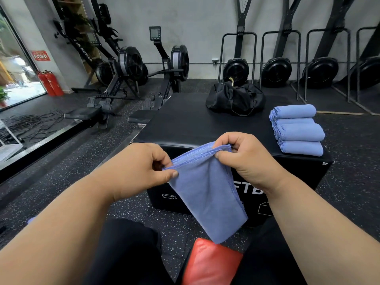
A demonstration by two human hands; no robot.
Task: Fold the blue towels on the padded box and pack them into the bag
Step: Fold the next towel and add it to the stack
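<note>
A blue towel (pixel 207 194) hangs doubled over in front of the black padded box (pixel 185 124). My left hand (pixel 141 165) pinches its upper left corner between thumb and fingers. My right hand (pixel 244 159) pinches the upper right corner, both hands holding the top edge level in the air, near the box's front edge. Several folded blue towels (pixel 298 130) lie in a row on the box's right side. A black duffel bag (pixel 235 98) sits at the far end of the box top; whether it is zipped I cannot tell.
Rowing machines (pixel 123 75) stand on the speckled floor at the back left, and ski machines (pixel 277 70) line the wall behind the box. Two red fire extinguishers (pixel 50 83) stand by the glass door. A red cushion (pixel 211 262) lies between my knees.
</note>
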